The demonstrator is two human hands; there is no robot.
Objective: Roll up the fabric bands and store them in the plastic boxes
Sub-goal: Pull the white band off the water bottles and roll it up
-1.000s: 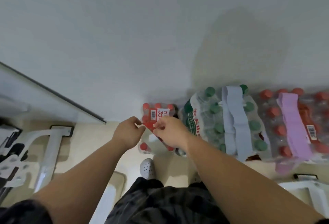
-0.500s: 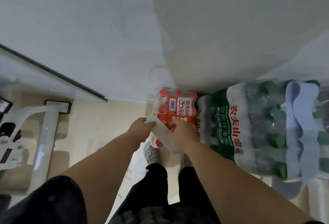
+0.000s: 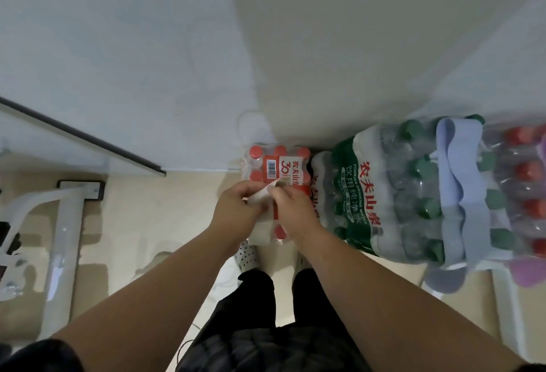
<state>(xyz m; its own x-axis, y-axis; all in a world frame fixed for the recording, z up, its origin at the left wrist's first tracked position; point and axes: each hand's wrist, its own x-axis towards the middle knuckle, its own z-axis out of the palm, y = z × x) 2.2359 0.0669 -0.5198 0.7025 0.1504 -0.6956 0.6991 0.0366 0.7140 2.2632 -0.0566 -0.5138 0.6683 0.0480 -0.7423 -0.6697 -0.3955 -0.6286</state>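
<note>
A pale white fabric band (image 3: 261, 228) hangs between my two hands in front of the red-capped bottle pack (image 3: 276, 162). My left hand (image 3: 237, 209) grips its upper part from the left. My right hand (image 3: 295, 212) pinches the band's top edge from the right. A light blue band (image 3: 461, 191) lies draped over the green-capped bottle pack (image 3: 381, 194) at the right. A purple band (image 3: 529, 272) shows at the far right edge, mostly cut off. No plastic box is clearly in view.
The bottle packs stand in a row against a white wall (image 3: 206, 46). A white metal frame (image 3: 62, 233) stands on the beige floor at the left. My feet in white perforated shoes (image 3: 246, 255) are below my hands.
The view has swung left and down, so the bottle packs sit further right. My hands have come closer together on the white band and raised its top edge.
</note>
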